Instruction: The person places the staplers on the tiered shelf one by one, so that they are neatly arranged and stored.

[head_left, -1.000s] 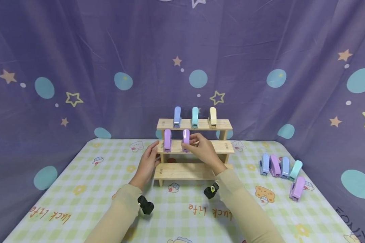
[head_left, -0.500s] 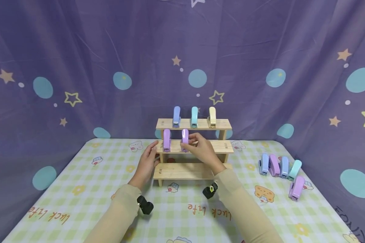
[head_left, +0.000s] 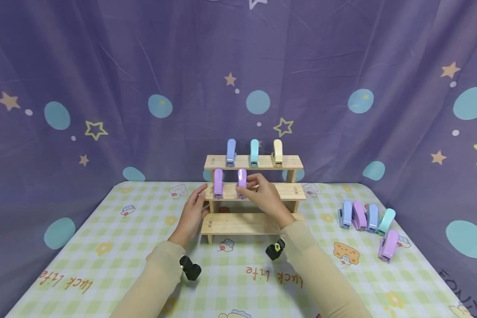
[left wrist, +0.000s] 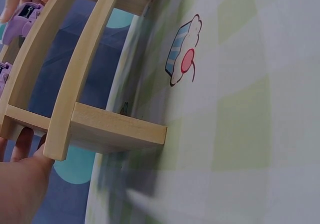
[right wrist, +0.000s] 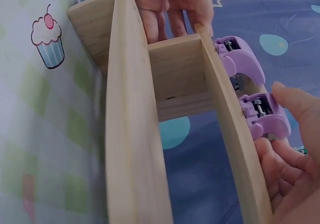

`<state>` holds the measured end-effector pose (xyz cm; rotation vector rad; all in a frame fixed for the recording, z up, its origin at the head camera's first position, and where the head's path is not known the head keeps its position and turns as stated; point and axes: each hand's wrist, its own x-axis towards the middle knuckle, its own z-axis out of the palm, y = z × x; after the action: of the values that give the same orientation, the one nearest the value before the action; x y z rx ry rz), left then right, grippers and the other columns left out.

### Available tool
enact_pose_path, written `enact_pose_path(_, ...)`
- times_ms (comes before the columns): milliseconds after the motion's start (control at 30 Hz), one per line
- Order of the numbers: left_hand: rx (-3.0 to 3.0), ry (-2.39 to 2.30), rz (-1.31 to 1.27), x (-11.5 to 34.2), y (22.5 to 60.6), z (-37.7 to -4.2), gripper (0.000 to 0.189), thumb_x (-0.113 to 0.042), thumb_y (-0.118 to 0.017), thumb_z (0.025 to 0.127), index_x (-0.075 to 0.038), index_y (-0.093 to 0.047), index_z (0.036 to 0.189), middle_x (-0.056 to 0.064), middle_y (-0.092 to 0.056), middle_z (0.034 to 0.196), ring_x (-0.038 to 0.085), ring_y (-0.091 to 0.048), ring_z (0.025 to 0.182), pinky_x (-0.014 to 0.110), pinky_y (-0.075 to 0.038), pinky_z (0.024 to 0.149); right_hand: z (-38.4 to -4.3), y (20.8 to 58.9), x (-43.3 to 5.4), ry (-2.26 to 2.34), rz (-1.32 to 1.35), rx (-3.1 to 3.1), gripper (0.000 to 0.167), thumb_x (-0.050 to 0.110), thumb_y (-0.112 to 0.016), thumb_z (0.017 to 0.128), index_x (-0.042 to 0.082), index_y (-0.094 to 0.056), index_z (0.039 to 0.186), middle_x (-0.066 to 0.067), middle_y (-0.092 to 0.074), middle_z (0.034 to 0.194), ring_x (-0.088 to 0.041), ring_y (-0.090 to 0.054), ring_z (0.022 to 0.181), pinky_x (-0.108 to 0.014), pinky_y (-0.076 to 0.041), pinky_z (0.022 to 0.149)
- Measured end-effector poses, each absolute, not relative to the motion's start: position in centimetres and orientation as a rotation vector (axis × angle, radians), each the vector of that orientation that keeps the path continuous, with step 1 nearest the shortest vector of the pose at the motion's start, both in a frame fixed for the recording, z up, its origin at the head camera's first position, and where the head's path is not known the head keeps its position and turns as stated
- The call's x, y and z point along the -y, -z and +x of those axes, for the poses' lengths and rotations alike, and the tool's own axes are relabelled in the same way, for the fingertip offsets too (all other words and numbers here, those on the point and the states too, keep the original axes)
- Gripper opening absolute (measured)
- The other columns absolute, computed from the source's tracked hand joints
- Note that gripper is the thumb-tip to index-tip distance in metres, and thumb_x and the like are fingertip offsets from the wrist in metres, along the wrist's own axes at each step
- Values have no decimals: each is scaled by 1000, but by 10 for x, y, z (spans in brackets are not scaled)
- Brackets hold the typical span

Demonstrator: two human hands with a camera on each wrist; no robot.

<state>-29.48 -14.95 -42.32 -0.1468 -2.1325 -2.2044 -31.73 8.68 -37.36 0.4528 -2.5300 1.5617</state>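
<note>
On the middle shelf of a three-step wooden rack (head_left: 238, 224) stand two purple mini staplers, one at the left end (head_left: 218, 183) and a second (head_left: 242, 177) to its right. My right hand (head_left: 264, 194) pinches that second stapler (right wrist: 265, 115), thumb on one side and fingers on the other. My left hand (head_left: 191, 214) is at the rack's left end, its fingers touching the outer side by the middle shelf. From the left wrist view, its fingers (left wrist: 22, 145) lie against the side support. A blue stapler (head_left: 231, 152), a teal one (head_left: 254, 153) and a yellow one (head_left: 278, 153) line the top shelf.
Several more staplers stand on the table at the right: blue (head_left: 345, 214), purple (head_left: 358, 216), blue (head_left: 372, 218), teal (head_left: 386, 221), with another purple one (head_left: 388, 245) nearer. A checked cloth (head_left: 115, 265) covers the table. A purple curtain (head_left: 198, 57) hangs behind.
</note>
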Motion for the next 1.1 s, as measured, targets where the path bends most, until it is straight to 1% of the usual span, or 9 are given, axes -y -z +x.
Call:
enact_pose_path(133,2129,2207,-151,150,425,-296,49,-36,-36,111,-17,-34,156,16,-36,154,37,-40,137,52,-35,114,-315,370,-95,-1553,500,2583,62,44,-75,91,9,-53,136,-4,-66,112,-21,-64,100,-36,-57,82)
enact_pose_path(233,2125,2214,-146,149,424,-294,49,-35,-35,111,-16,-34,156,16,-37,153,37,-40,136,52,-35,114,-311,368,-106,-1525,548,2627,57,42,-72,93,12,-52,137,-2,-66,114,-20,-63,97,-35,-56,79)
enact_pose_path(333,2123,2212,-143,149,423,-293,49,-35,-35,111,-16,-34,156,16,-38,152,38,-41,136,52,-36,114,-306,365,-120,-1479,613,2646,50,37,-70,96,13,-53,137,-3,-66,114,-21,-62,93,-34,-54,73)
enact_pose_path(433,2116,2213,-145,148,423,-294,49,-34,-35,111,-16,-34,156,16,-37,153,38,-41,136,52,-36,114,-300,364,-136,-1429,663,2647,46,32,-68,97,11,-55,136,-4,-67,114,-20,-64,91,-33,-55,69)
enact_pose_path(500,2114,2216,-143,148,423,-294,48,-34,-36,111,-16,-35,156,17,-37,153,38,-41,136,52,-36,114,-296,363,-149,-1395,677,2649,45,31,-67,98,9,-55,136,-5,-67,113,-20,-65,90,-34,-56,69)
enact_pose_path(700,2119,2214,-151,147,423,-293,47,-32,-36,111,-17,-35,156,17,-36,154,38,-41,136,52,-38,112,-283,368,-195,-1285,623,2657,39,26,-65,99,7,-58,132,-3,-69,108,-19,-67,91,-39,-57,77)
enact_pose_path(833,2112,2213,-146,146,422,-292,47,-31,-36,111,-17,-35,156,17,-36,155,38,-42,137,50,-39,112,-274,373,-229,-1203,556,2671,36,25,-66,99,8,-59,130,-6,-68,108,-20,-66,90,-37,-56,73)
enact_pose_path(967,2094,2221,-137,146,421,-291,46,-30,-36,111,-16,-36,155,17,-37,154,38,-43,136,50,-39,112,-266,375,-261,-1106,482,2710,37,30,-65,100,8,-59,130,-9,-68,110,-21,-65,89,-34,-54,67)
enact_pose_path(1100,2097,2225,-119,147,421,-292,46,-32,-36,111,-18,-37,155,15,-38,153,36,-43,134,49,-39,112,-259,374,-289,-1031,415,2750,40,33,-63,101,7,-58,131,-13,-69,112,-23,-67,89,-34,-54,66)
